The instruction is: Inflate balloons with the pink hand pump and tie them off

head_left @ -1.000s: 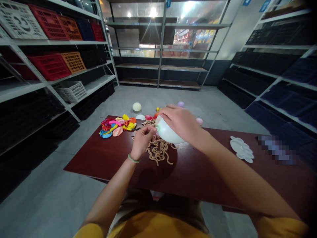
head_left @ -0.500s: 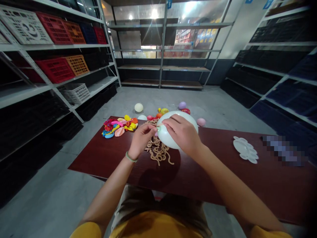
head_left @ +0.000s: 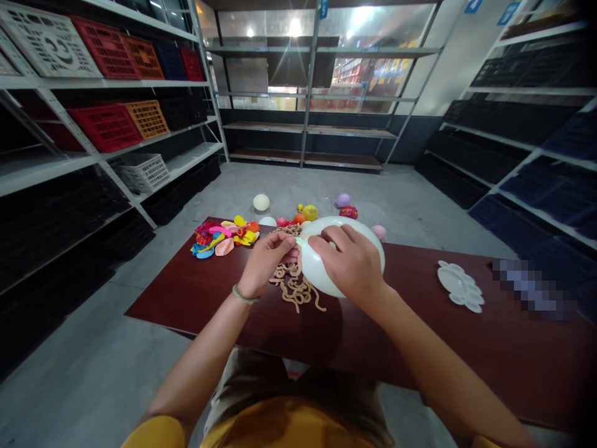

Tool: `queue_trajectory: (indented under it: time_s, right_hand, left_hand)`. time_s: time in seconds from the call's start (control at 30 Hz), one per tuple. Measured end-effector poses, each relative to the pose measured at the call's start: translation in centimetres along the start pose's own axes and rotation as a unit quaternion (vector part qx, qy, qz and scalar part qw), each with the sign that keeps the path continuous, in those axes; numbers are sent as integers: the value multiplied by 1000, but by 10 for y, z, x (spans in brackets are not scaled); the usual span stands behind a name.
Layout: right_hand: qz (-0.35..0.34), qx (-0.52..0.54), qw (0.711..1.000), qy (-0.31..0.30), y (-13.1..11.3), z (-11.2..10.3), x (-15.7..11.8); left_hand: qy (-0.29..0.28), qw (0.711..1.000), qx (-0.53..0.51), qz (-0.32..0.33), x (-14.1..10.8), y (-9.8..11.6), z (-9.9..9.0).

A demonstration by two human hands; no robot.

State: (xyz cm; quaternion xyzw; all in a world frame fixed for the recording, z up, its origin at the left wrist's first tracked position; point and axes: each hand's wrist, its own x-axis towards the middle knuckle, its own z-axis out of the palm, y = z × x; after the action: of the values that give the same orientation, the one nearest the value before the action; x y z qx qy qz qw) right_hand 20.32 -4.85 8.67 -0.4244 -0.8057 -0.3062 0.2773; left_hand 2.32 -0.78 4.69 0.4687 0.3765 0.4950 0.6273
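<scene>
Pinching the neck of the white balloon (head_left: 314,274) in left hand (head_left: 267,261), gripping its side with curled right hand (head_left: 357,267), above the table (head_left: 186,292), near brown strings (head_left: 298,294). Could leak if pinched too loosely, or burst if squeezed hard. Unable to read any brand; perhaps showing "5" on a blue sign (head_left: 323,9), illegible on the pixelated item (head_left: 532,289).

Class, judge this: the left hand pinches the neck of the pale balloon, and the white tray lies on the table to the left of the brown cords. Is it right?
No: the white tray lies on the table to the right of the brown cords, as the head view shows.
</scene>
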Motion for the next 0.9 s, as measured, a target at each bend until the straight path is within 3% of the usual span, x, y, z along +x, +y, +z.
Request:
queue_trajectory:
  time_s: [0.2,0.37,0.57,0.9]
  right_hand:
    - [20,53,998,-2,3,-13,-2]
    - [32,108,993,-27,3,-11,-4]
    - [-18,31,999,-24,6,1,-3]
    - [-37,-25,999,-17,2,14,-8]
  left_hand:
    - [-35,997,-56,-28,-6,15,2]
    - [-14,995,-95,-7,-7,17,7]
    - [4,991,-129,-19,-5,16,13]
    - [0,991,-130,-16,-3,13,10]
